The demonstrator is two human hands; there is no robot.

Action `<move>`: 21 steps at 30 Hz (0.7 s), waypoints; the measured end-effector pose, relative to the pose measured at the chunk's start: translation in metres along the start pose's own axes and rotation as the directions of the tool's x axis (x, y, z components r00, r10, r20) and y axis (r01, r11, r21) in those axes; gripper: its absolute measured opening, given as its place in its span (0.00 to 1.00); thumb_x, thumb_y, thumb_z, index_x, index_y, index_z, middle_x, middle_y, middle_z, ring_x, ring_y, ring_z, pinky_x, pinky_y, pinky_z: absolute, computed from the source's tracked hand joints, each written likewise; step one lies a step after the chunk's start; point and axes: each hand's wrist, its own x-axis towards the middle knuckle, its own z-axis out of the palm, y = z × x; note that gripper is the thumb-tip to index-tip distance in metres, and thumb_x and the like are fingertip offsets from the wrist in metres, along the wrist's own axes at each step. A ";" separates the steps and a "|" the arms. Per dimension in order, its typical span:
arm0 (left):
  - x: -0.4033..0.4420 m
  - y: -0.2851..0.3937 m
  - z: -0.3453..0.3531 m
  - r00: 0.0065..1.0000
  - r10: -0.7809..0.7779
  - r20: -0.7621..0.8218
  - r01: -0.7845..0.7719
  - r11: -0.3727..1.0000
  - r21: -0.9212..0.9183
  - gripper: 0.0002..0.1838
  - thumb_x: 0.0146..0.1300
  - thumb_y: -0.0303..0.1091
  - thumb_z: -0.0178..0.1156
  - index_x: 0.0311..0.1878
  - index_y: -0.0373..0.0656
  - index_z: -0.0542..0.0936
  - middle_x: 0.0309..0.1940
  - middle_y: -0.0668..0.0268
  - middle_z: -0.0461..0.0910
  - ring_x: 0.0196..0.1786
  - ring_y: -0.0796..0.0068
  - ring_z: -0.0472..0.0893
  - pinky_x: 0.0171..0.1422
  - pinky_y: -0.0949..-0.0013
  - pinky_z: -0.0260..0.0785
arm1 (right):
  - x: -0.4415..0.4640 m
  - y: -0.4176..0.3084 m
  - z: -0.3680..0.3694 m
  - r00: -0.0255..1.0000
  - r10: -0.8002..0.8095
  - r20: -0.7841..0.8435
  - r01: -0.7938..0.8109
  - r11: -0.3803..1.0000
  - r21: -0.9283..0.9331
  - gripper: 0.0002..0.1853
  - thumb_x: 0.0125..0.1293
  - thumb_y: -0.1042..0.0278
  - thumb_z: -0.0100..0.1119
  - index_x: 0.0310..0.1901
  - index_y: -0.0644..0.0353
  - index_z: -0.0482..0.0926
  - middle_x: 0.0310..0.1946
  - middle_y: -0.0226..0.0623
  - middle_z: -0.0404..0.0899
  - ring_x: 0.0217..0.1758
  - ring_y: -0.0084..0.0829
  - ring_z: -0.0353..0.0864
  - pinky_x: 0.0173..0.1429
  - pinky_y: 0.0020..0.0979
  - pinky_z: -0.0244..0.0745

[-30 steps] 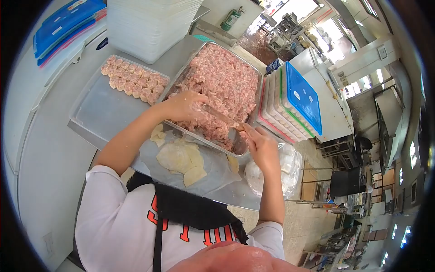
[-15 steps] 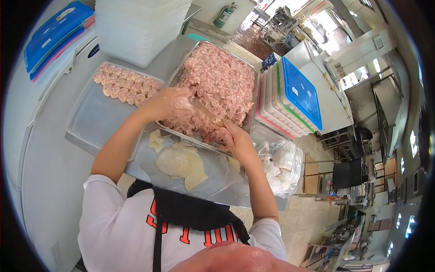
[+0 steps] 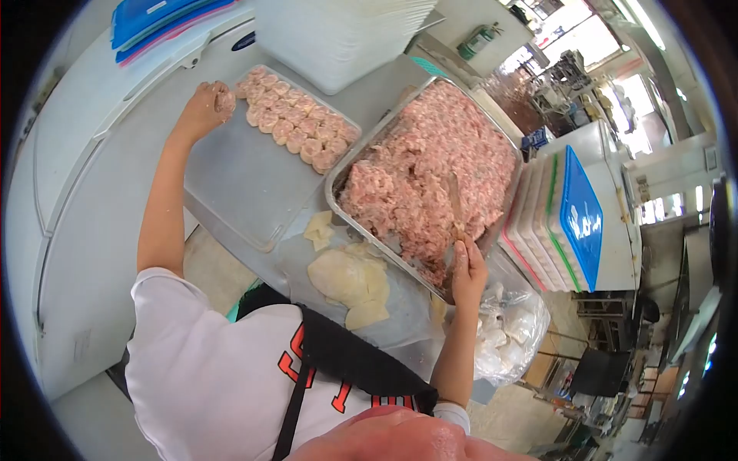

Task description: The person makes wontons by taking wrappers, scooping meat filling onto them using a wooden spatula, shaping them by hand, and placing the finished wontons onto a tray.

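Note:
My left hand [image 3: 201, 109] is closed around a meat-filled dumpling [image 3: 224, 101], just left of the rows of dumplings [image 3: 296, 115] in the clear plastic tray [image 3: 231, 196]. My right hand [image 3: 469, 270] grips the handle of a flat spatula [image 3: 455, 196] at the near right edge of a metal pan [image 3: 361, 219]. The spatula's blade rests against the ground meat [image 3: 438, 146] that fills most of the pan. Below the pan, a pile of pale round wrappers [image 3: 350, 280] lies on a plastic sheet, with a few loose wrappers [image 3: 318, 229] beside it.
Stacked clear containers [image 3: 338, 38] stand behind the dumpling tray. Filled trays under a blue lid [image 3: 582, 219] rise right of the pan. A plastic bag of white packets [image 3: 507, 338] sits at the table's right edge. Blue lids [image 3: 154, 23] lie at the far left.
My left hand has moved from over the meat to the left end of the dumpling rows, holding a dumpling. My right hand stays by the pan with the spatula. The whole view has shifted.

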 end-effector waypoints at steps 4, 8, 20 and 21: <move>0.007 0.002 0.006 0.998 -0.055 -0.040 0.056 0.998 0.041 0.32 0.57 0.34 0.64 0.66 0.51 0.66 0.47 0.55 0.77 0.44 0.54 0.80 0.50 0.55 0.73 | 0.001 0.014 0.003 0.999 -0.022 -0.030 0.023 0.999 0.047 0.14 0.73 0.68 0.54 0.55 0.66 0.79 0.28 0.17 0.70 0.27 0.10 0.63 0.31 0.15 0.58; 0.014 0.030 0.002 0.988 -0.135 0.069 0.127 0.986 0.111 0.36 0.60 0.34 0.63 0.71 0.53 0.60 0.46 0.54 0.79 0.45 0.53 0.80 0.52 0.54 0.73 | -0.001 0.009 0.002 0.998 0.060 -0.031 -0.058 0.996 0.072 0.15 0.73 0.68 0.54 0.55 0.66 0.78 0.24 0.16 0.66 0.25 0.09 0.60 0.28 0.14 0.54; -0.002 0.032 0.012 0.951 -0.121 0.283 0.158 0.981 -0.111 0.43 0.58 0.27 0.63 0.75 0.54 0.56 0.33 0.58 0.77 0.35 0.63 0.76 0.46 0.62 0.70 | -0.001 0.005 0.000 0.988 0.148 -0.053 -0.133 0.967 0.216 0.13 0.72 0.68 0.55 0.51 0.66 0.80 0.29 0.20 0.72 0.28 0.11 0.64 0.32 0.16 0.59; -0.001 0.033 0.014 0.974 -0.064 0.219 0.095 0.986 -0.134 0.43 0.58 0.27 0.63 0.75 0.55 0.56 0.36 0.57 0.77 0.36 0.63 0.76 0.47 0.62 0.70 | 0.000 0.005 0.000 0.990 0.132 -0.045 -0.117 0.964 0.239 0.13 0.72 0.68 0.55 0.51 0.66 0.80 0.29 0.20 0.71 0.27 0.11 0.63 0.31 0.16 0.58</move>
